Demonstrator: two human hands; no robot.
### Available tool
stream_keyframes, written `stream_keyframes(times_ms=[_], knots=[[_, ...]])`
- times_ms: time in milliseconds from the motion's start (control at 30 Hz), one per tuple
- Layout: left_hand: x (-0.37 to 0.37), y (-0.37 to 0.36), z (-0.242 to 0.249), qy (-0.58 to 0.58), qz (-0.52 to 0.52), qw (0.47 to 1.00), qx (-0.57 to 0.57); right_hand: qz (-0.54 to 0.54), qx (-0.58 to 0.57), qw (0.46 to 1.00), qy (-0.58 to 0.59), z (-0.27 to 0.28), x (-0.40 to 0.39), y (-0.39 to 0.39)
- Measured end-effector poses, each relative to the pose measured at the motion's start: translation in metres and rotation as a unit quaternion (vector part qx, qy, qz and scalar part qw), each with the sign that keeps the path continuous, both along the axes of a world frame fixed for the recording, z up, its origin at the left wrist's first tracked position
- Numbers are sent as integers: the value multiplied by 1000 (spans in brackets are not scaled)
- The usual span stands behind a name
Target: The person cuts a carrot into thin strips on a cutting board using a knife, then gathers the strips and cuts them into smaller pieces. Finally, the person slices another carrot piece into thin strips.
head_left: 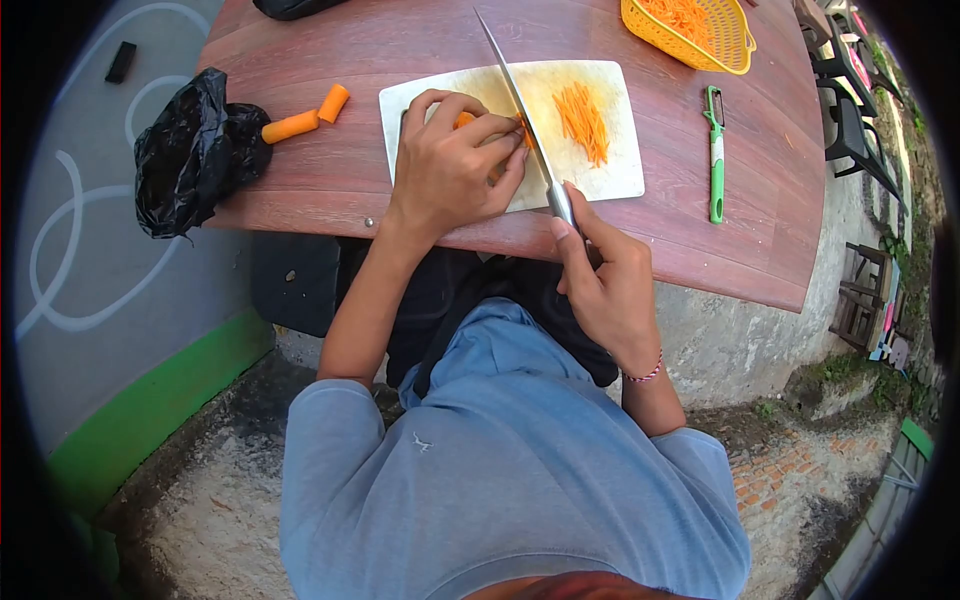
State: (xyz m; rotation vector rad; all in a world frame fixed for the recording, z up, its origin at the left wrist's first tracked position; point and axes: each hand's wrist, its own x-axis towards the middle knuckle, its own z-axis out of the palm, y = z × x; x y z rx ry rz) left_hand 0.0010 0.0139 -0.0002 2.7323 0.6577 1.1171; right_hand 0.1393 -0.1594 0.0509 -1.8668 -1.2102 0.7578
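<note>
My left hand (455,155) presses a carrot piece (464,119) down on the white cutting board (615,180), its fingers curled over it so that most of the carrot is hidden. In my right hand (610,285) is the handle of a kitchen knife (522,105). The long blade points away from me and stands right beside my left fingertips, at the cut end of the carrot. To the right of the blade, a small heap of thin carrot strips (582,123) lies on the board.
Left on the wooden table (320,185) lie two carrot pieces (290,127) beside a black plastic bag (195,150) at the edge. A green peeler (716,155) lies right of the board. Behind it stands a yellow basket (735,55) holding shredded carrot (683,18).
</note>
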Motion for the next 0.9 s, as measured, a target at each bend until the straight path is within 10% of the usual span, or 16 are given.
stream_keyframes(times_ms=[900], knots=[[0,1,-2,-3,2,1000,1,-1,24,999,-36,-7,-1,24]])
